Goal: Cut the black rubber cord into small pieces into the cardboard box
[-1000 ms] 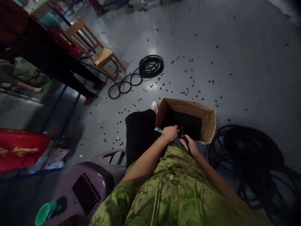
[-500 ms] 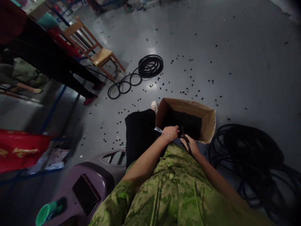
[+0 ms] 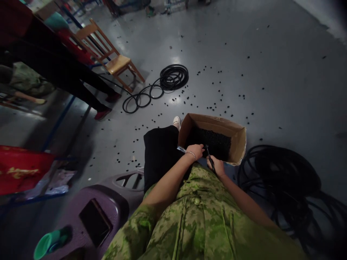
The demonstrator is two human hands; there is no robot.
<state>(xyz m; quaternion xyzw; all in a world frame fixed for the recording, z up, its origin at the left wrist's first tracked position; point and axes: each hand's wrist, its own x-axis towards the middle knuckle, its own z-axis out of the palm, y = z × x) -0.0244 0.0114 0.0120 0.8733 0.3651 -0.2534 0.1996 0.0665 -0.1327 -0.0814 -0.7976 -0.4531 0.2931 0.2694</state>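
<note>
An uncovered cardboard box point(image 3: 238, 148) sits in front of me, its bottom covered with small black pieces point(image 3: 214, 141). Over its near side, my left hand point(image 3: 195, 151) has its fingers drawn together. Whatever they pinch is too small and dark to make out. My right hand point(image 3: 218, 166) grips a pair of dark scissors point(image 3: 210, 160), with the tips pointing into the box, close to my left fingertips. Whether the blades are parted is hard to see.
Left of me, a purple stool point(image 3: 123, 202) bears a phone point(image 3: 95, 222) and a green cup point(image 3: 47, 243). Black tubing coils lie ahead point(image 3: 173, 77) and right point(image 3: 287, 169). Black bits dot the floor. Near a wooden chair point(image 3: 119, 64) stands a person point(image 3: 67, 68).
The scissors have tilted, and their handle sits lower in my right hand. Both hands stay over the near side of the box. The view has shifted slightly.
</note>
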